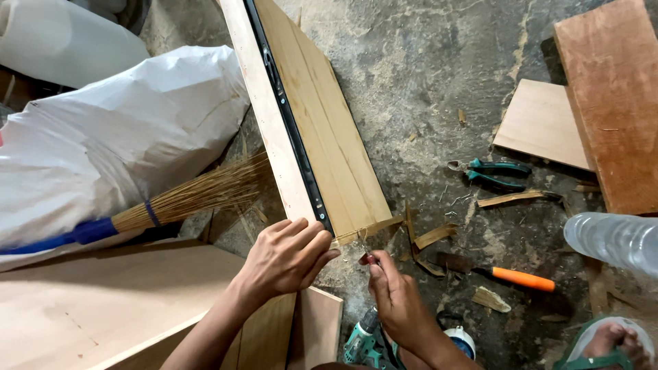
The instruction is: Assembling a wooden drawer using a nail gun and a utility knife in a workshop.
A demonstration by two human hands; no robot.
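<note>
Concrete floor below — left hand (288, 257) grips the wooden panel (322, 130), right hand (397, 301) pinches a small tool (367, 255).

Left side: white sack (116, 130) and broom (192, 199) crowd the wooden drawer panel (322, 130), leaving only a narrow gap.
Right of panel: open concrete floor (425, 82), littered with wood scraps (432, 236).
Far right: pliers (495, 173), orange-handled chisel (507, 275), plywood boards (603, 103) and plastic bottle (613, 240) hem the floor.
Near edge: cordless drill (363, 342) sits under the right hand (401, 301).
</note>
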